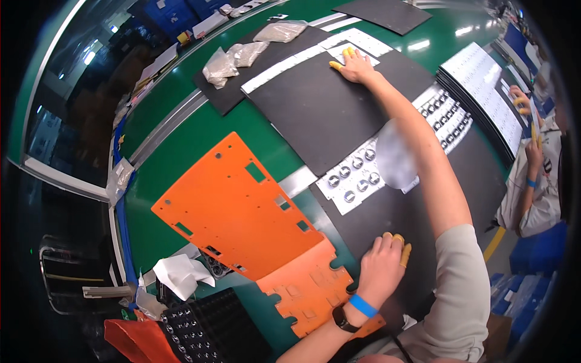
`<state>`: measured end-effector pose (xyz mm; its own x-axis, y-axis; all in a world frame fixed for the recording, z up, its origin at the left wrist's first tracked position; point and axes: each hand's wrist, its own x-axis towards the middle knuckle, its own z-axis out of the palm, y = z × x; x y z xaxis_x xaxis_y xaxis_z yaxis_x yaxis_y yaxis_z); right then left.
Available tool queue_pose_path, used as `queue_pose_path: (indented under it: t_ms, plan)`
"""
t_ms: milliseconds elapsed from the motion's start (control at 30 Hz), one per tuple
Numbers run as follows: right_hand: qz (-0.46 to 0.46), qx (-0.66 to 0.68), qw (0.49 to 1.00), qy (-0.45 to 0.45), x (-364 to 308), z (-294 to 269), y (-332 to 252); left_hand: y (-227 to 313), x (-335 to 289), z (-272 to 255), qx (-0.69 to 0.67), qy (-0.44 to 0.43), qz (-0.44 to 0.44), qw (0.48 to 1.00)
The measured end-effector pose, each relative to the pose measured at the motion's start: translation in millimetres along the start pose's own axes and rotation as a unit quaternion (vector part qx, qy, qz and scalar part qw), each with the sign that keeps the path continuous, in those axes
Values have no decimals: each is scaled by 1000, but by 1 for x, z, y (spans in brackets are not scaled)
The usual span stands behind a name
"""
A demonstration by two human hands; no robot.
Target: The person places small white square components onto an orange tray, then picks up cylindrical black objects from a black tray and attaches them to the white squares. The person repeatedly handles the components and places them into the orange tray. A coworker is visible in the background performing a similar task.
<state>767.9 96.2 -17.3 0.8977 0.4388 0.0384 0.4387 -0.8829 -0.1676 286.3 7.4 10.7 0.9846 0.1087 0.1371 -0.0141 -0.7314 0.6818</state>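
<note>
Black tray (242,327) holds round parts; left hand (380,269) on mat (399,224).

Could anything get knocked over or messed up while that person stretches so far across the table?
Maybe. The right hand reaches far out onto a black sheet, so the forearm passes right over a white strip of small round parts; dropping the arm might nudge them out of place. The left hand presses on another black sheet beside an orange plate, and a slip could push that plate. The plastic bags beyond lie loose and could be swept aside.
</note>
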Motion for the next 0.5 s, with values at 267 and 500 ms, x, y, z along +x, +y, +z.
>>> queue_pose_path:
  t_ms: [267, 500]
  plan:
    - [-39, -9, 998, -46, -47, -14, 16, -2, -1, 2, -11, 19, 20, 1000]
    - [-89, -12, 994, -65, -94, -8, -9, -3, -2, 3, -14, 24, 18, 999]
